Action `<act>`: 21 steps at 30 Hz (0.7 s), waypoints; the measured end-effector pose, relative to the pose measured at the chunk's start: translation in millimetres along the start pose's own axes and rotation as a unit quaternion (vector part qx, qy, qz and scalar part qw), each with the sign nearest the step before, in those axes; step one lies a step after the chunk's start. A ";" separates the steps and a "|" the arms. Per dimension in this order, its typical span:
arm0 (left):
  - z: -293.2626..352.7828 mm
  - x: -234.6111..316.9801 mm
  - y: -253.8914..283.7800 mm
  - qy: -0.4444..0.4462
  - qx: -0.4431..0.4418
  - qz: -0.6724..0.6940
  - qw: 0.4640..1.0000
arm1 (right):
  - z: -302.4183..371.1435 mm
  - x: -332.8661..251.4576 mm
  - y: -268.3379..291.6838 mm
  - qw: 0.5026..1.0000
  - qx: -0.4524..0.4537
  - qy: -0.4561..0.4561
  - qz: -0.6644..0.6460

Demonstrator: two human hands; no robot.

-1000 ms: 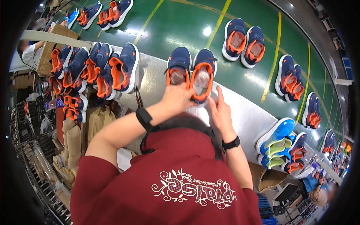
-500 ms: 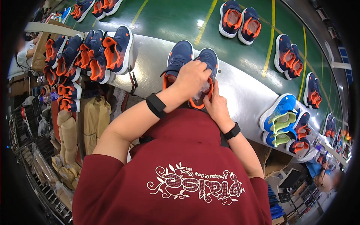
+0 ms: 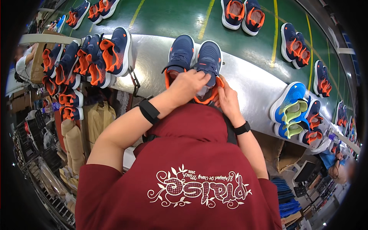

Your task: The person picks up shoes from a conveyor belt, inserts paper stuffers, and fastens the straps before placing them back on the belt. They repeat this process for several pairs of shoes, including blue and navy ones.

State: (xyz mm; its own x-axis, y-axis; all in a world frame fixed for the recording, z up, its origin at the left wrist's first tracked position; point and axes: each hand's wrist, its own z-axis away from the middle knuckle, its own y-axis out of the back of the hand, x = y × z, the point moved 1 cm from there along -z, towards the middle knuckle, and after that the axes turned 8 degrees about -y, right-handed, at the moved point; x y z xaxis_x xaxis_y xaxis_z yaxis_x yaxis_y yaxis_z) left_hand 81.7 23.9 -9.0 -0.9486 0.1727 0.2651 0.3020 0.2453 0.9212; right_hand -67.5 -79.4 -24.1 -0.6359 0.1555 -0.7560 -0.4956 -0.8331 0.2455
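A pair of navy shoes with orange lining stands on the steel table point(image 3: 245, 82) right in front of me, toes pointing away. My left hand point(image 3: 188, 85), with a black band on its wrist, is curled over the opening of the right-hand shoe point(image 3: 208, 57) and covers most of it. My right hand point(image 3: 229, 100), with a black watch on its wrist, grips the orange heel collar of the same shoe. A bit of pale stuffing point(image 3: 201, 92) shows between my hands. The left-hand shoe point(image 3: 180, 51) stands untouched beside it.
Several navy-and-orange shoes point(image 3: 96, 57) crowd the table's left end. More pairs point(image 3: 241, 13) point(image 3: 295, 46) lie on the green belt point(image 3: 172, 19) beyond. Blue-and-green shoes point(image 3: 291, 107) sit at the right. Another person point(image 3: 23, 65) works at far left; racks and bags stand below.
My left hand has moved over the shoe's opening, hiding the pale stuffing that showed before. My right hand stays at the heel. The view has tipped downward a little.
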 end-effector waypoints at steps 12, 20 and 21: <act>-9.1 19.4 -8.9 0.004 0.008 0.006 1.000 | -8.5 11.6 -10.8 0.926 0.079 0.177 0.323; -18.7 29.0 -7.9 0.002 -0.002 -0.033 0.999 | -18.4 -6.9 52.2 0.996 -0.003 -0.009 -0.089; -20.5 30.7 -9.2 0.002 -0.025 -0.047 0.999 | -18.9 -23.5 56.5 0.997 -0.006 -0.039 -0.064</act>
State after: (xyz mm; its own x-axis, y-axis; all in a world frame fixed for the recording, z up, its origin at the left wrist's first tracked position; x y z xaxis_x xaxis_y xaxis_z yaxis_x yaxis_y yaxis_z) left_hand 47.9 7.4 -3.5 -0.9732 0.1472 0.1770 0.2058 0.2122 0.9553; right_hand -69.5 -140.2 -4.0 -0.6125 0.3022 -0.7304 -0.5686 -0.8103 0.1416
